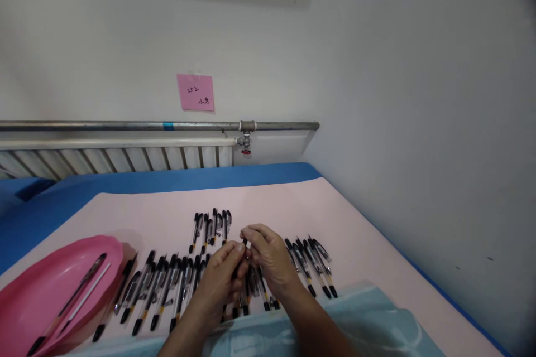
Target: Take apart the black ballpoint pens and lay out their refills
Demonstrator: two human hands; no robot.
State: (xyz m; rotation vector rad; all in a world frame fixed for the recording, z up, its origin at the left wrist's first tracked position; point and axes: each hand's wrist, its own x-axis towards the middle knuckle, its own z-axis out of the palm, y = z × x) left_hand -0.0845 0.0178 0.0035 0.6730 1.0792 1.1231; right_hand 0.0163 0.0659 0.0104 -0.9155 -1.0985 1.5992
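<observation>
Both hands meet in front of me above a row of pens. My left hand is closed, thumb against curled fingers, around a small black pen part. From the right, the fingertips of my right hand pinch the upper end of that same part. Most of it is hidden by the fingers, so I cannot tell which part it is. Black-capped clear pens lie side by side under and left of the hands, with loose caps and small metal pieces among them. More pens lie right of my right hand.
A pink tray at the left holds a pen and a white refill. A small group of pens lies farther back on the pink table cover. Light blue cloth lies along the near edge. Walls, a radiator and pipe bound the table.
</observation>
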